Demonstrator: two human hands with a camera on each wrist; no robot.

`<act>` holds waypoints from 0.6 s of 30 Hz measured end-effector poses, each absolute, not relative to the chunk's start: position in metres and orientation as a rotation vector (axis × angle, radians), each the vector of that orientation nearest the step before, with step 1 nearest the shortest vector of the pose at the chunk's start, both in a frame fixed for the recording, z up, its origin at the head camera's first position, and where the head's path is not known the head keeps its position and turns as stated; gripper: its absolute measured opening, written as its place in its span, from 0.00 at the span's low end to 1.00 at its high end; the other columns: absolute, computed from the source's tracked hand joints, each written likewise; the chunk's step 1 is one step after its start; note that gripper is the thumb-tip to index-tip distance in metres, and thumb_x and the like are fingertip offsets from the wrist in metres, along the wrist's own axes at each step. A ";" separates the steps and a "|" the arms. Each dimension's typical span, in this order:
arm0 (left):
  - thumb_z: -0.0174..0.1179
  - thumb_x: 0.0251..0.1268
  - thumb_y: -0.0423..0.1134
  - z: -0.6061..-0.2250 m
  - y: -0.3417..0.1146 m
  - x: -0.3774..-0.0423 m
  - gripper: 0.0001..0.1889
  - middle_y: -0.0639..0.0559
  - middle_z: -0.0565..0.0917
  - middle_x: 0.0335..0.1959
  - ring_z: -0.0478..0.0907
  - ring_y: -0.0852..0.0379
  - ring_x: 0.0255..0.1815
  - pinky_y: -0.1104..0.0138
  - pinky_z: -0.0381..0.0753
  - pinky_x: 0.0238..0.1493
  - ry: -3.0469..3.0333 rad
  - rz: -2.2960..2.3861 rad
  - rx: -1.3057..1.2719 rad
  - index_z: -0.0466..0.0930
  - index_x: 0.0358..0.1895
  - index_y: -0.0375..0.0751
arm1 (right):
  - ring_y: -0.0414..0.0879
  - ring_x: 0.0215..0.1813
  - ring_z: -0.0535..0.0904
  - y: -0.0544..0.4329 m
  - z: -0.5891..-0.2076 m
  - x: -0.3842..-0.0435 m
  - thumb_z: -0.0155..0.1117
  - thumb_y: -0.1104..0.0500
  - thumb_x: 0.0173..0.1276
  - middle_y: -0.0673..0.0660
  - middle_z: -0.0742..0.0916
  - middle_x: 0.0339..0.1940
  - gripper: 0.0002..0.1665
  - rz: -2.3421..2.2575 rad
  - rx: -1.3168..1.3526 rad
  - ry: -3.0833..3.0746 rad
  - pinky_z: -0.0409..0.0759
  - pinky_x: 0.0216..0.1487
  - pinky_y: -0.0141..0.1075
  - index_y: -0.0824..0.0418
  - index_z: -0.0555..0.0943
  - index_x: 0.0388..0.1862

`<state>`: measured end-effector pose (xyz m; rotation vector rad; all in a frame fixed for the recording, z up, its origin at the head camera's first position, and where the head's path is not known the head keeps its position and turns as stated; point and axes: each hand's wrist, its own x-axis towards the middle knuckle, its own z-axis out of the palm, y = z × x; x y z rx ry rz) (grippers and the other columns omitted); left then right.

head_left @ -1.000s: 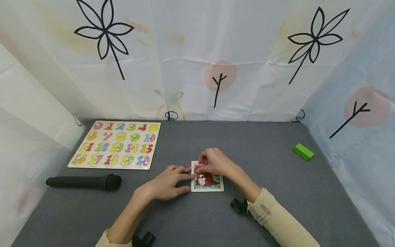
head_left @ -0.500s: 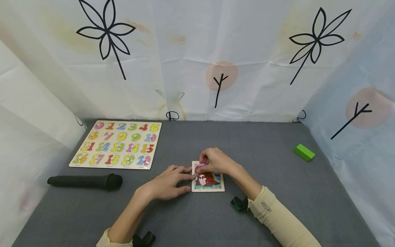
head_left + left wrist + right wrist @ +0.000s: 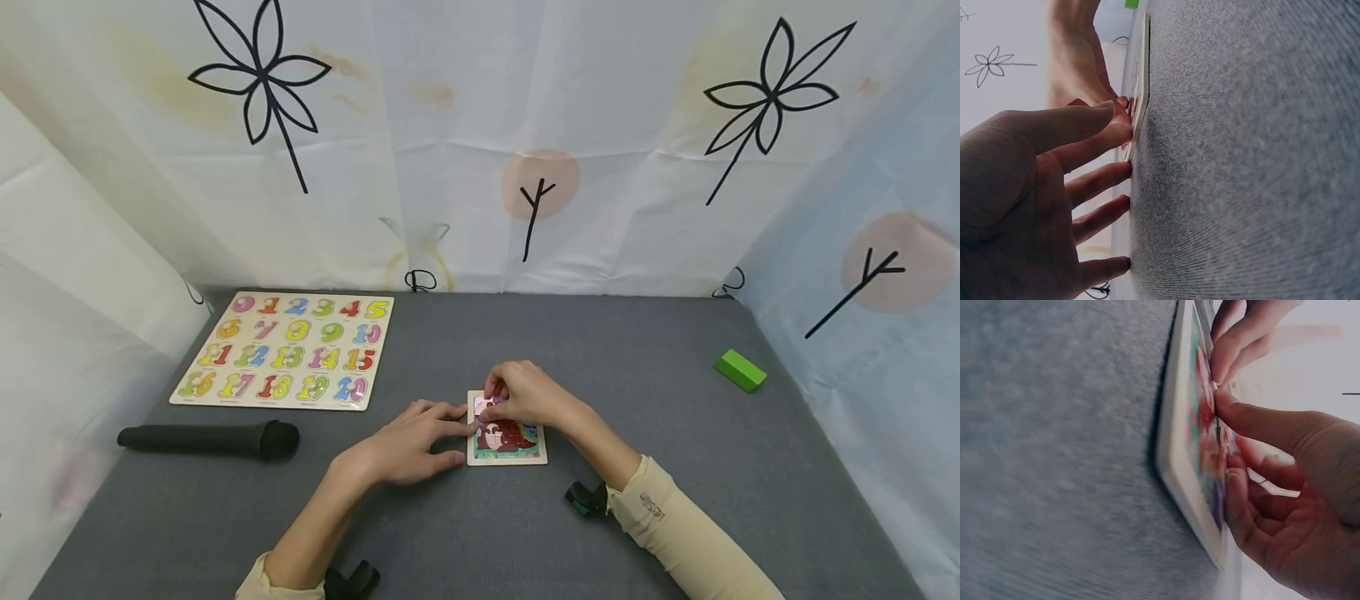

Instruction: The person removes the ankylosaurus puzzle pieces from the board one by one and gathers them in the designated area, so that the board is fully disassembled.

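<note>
A small jigsaw puzzle [image 3: 506,442] in a pale wooden frame lies on the grey table, with a red-haired cartoon figure on it. My left hand [image 3: 408,443] rests at its left edge. Its fingers are spread and nearly straight, and the index fingertip reaches over the rim, as the left wrist view [image 3: 1035,181] also shows. Over the upper left of the picture, my right hand [image 3: 528,396] pinches a puzzle piece [image 3: 491,402] between thumb and fingers. Most of that piece is hidden by the fingers. In the right wrist view the thumb [image 3: 1254,419] is right at the puzzle's surface.
A wooden number board [image 3: 285,350], 0 to 20, lies at the back left. In front of it is a black microphone [image 3: 210,439]. A green block [image 3: 740,370] sits far right. White patterned curtains [image 3: 465,150] border the table at the back and sides.
At the upper left of the puzzle, the reddish piece under my right fingers has shifted, and a paler pink patch shows there. The right hand moved slightly; the left hand stays at the edge.
</note>
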<state>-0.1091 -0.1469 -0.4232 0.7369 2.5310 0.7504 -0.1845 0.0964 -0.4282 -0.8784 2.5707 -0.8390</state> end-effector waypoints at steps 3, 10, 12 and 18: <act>0.65 0.79 0.47 -0.423 -0.147 -0.109 0.24 0.47 0.72 0.83 0.65 0.37 0.82 0.32 0.65 0.79 2.530 0.756 0.734 0.82 0.74 0.50 | 0.38 0.42 0.83 0.097 -0.430 -0.185 0.79 0.55 0.71 0.54 0.90 0.43 0.17 -0.892 -0.899 2.534 0.83 0.46 0.32 0.62 0.87 0.53; 0.65 0.79 0.47 -0.422 -0.147 -0.109 0.24 0.47 0.72 0.83 0.65 0.37 0.82 0.33 0.65 0.79 2.540 0.748 0.735 0.82 0.74 0.51 | 0.39 0.41 0.78 0.101 -0.439 -0.189 0.77 0.56 0.73 0.55 0.87 0.44 0.14 -0.989 -0.968 2.465 0.79 0.46 0.31 0.59 0.87 0.53; 0.65 0.79 0.47 -0.422 -0.147 -0.108 0.24 0.47 0.72 0.83 0.65 0.38 0.82 0.33 0.65 0.79 2.539 0.743 0.730 0.82 0.74 0.51 | 0.38 0.40 0.78 0.102 -0.441 -0.191 0.77 0.57 0.73 0.55 0.87 0.43 0.13 -1.028 -0.977 2.443 0.78 0.46 0.30 0.58 0.86 0.52; 0.65 0.79 0.47 -0.422 -0.146 -0.108 0.24 0.49 0.72 0.84 0.64 0.40 0.82 0.33 0.66 0.79 2.538 0.731 0.712 0.82 0.74 0.52 | 0.38 0.37 0.79 0.106 -0.444 -0.194 0.69 0.60 0.79 0.56 0.88 0.41 0.08 -1.133 -1.002 2.374 0.80 0.42 0.31 0.60 0.86 0.53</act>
